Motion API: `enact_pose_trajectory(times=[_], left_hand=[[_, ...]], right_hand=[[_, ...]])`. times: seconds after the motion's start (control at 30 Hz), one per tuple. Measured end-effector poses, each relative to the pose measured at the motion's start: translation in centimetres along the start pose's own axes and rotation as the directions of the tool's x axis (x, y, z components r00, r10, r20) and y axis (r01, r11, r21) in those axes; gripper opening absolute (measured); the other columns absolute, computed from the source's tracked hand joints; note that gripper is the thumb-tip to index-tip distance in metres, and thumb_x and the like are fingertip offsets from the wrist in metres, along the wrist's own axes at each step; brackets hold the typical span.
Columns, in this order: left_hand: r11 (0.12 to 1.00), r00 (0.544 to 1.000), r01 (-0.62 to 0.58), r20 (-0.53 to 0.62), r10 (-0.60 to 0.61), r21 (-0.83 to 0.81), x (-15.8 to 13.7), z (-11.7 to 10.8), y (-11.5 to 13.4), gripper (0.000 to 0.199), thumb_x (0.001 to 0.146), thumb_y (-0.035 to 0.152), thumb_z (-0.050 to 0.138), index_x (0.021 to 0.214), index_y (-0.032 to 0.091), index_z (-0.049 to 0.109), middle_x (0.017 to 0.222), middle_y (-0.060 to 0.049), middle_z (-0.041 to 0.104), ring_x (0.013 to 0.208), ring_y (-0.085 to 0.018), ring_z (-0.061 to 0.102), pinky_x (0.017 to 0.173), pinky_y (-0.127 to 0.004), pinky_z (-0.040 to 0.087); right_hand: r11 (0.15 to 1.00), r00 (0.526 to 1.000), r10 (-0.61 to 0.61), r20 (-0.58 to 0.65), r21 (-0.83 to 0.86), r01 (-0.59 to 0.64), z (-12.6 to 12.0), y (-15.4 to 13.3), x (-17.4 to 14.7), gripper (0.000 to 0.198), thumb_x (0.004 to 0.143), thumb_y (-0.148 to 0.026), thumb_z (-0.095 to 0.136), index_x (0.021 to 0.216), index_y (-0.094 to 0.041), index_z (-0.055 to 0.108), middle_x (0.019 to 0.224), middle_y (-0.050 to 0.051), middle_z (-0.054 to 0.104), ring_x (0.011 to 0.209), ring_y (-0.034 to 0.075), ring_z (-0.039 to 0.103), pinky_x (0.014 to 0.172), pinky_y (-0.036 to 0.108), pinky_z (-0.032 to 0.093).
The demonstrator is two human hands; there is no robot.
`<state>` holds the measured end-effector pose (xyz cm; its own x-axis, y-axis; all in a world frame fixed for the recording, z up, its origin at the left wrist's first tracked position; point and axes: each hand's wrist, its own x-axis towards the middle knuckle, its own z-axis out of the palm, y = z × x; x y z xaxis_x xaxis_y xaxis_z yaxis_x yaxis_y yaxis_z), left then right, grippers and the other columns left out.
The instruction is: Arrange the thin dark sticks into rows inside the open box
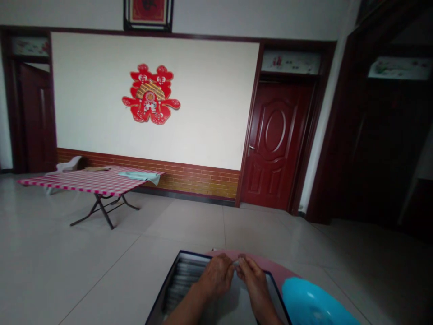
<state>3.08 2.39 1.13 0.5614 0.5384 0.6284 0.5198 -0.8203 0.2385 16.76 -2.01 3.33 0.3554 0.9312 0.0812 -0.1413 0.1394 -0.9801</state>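
Note:
My left hand and my right hand meet above a shallow, dark-rimmed tray. Between their closed fingertips is a small greyish piece, too little of it showing to tell its kind. Slim grey stick-like pieces lie side by side along the tray's left part, partly covered by my left forearm. The pale bottom of the tray shows below my hands.
The tray rests on a pink round surface. A bright blue basin stands at its right. Farther off, a folding table with a checked cover bears a pale green cloth. A red door is shut at the back.

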Motion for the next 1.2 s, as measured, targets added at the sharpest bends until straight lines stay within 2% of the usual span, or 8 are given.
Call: enact_pose_trajectory(times=[0.07,0.2,0.3,0.43,0.67,0.9,1.0,1.2], left_hand=[[0.995,0.993,0.087,0.076,-0.09,0.047,0.4,-1.2,0.4,0.023,0.092,0.018,0.037,0.095,0.018,0.06,0.093,-0.009,0.065,0.092,-0.02,0.06,0.086,-0.033,0.047],[0.979,0.977,0.164,0.12,-0.179,0.125,0.8,-3.9,0.0,0.025,0.091,0.016,0.039,0.102,0.016,0.061,0.092,-0.009,0.064,0.089,-0.021,0.06,0.082,-0.032,0.047],[0.961,0.959,0.199,0.161,-0.231,0.191,0.2,-6.2,-1.1,0.024,0.09,0.015,0.041,0.095,0.017,0.064,0.089,-0.009,0.064,0.084,-0.02,0.061,0.077,-0.03,0.047],[0.94,0.939,0.207,0.215,-0.269,0.271,-1.7,-8.4,-2.2,0.026,0.092,0.015,0.04,0.09,0.019,0.065,0.09,-0.007,0.064,0.084,-0.018,0.062,0.077,-0.027,0.047],[0.907,0.916,0.198,0.259,-0.307,0.372,-3.3,-7.6,-2.6,0.03,0.094,0.015,0.036,0.089,0.018,0.065,0.09,-0.009,0.065,0.086,-0.021,0.061,0.08,-0.032,0.046],[0.91,0.919,0.221,0.237,-0.315,0.352,-3.0,-7.7,-2.3,0.025,0.095,0.021,0.039,0.1,0.02,0.064,0.096,-0.007,0.064,0.092,-0.02,0.059,0.084,-0.031,0.044],[0.914,0.92,0.226,0.233,-0.314,0.337,-3.1,-8.1,-2.3,0.027,0.096,0.021,0.038,0.094,0.02,0.065,0.093,-0.006,0.063,0.09,-0.018,0.06,0.084,-0.028,0.043],[0.911,0.926,0.256,0.188,-0.327,0.323,-3.3,-7.8,-2.4,0.03,0.096,0.017,0.036,0.096,0.019,0.066,0.093,-0.007,0.063,0.09,-0.018,0.059,0.084,-0.027,0.043]], right_hand=[[0.997,0.999,-0.043,-0.014,-0.059,0.042,0.1,0.4,0.2,0.064,0.058,-0.061,0.069,0.102,-0.015,0.069,0.095,0.009,0.075,0.088,0.027,0.07,0.075,0.032,0.056],[0.953,0.985,-0.169,-0.037,-0.26,0.154,0.0,1.1,0.5,0.074,0.07,-0.063,0.054,0.126,-0.013,0.054,0.102,0.012,0.073,0.093,0.027,0.069,0.083,0.036,0.053],[0.887,0.965,-0.263,-0.017,-0.397,0.235,0.0,1.3,0.2,0.063,0.075,-0.058,0.049,0.119,-0.014,0.059,0.103,0.014,0.073,0.096,0.028,0.068,0.087,0.037,0.052],[0.821,0.928,-0.357,0.103,-0.439,0.364,0.4,1.9,-0.2,0.048,0.077,-0.05,0.049,0.108,-0.017,0.065,0.107,0.014,0.072,0.098,0.027,0.068,0.088,0.037,0.051],[0.756,0.892,-0.407,0.196,-0.475,0.45,0.5,2.8,-0.4,0.038,0.08,-0.04,0.048,0.103,-0.017,0.068,0.103,0.014,0.073,0.09,0.026,0.069,0.083,0.036,0.052],[0.653,0.833,-0.436,0.34,-0.518,0.553,0.6,1.5,-1.1,0.023,0.079,-0.029,0.048,0.079,-0.019,0.069,0.078,0.008,0.07,0.073,0.021,0.064,0.07,0.031,0.049],[0.679,0.85,-0.415,0.323,-0.512,0.526,0.8,1.1,-1.0,0.022,0.076,-0.03,0.049,0.073,-0.019,0.068,0.075,0.008,0.07,0.072,0.021,0.064,0.069,0.03,0.048],[0.768,0.937,-0.294,0.188,-0.537,0.348,-0.4,-0.1,0.8,0.026,0.072,-0.036,0.05,0.074,-0.02,0.071,0.077,0.007,0.073,0.077,0.022,0.065,0.074,0.032,0.049]])
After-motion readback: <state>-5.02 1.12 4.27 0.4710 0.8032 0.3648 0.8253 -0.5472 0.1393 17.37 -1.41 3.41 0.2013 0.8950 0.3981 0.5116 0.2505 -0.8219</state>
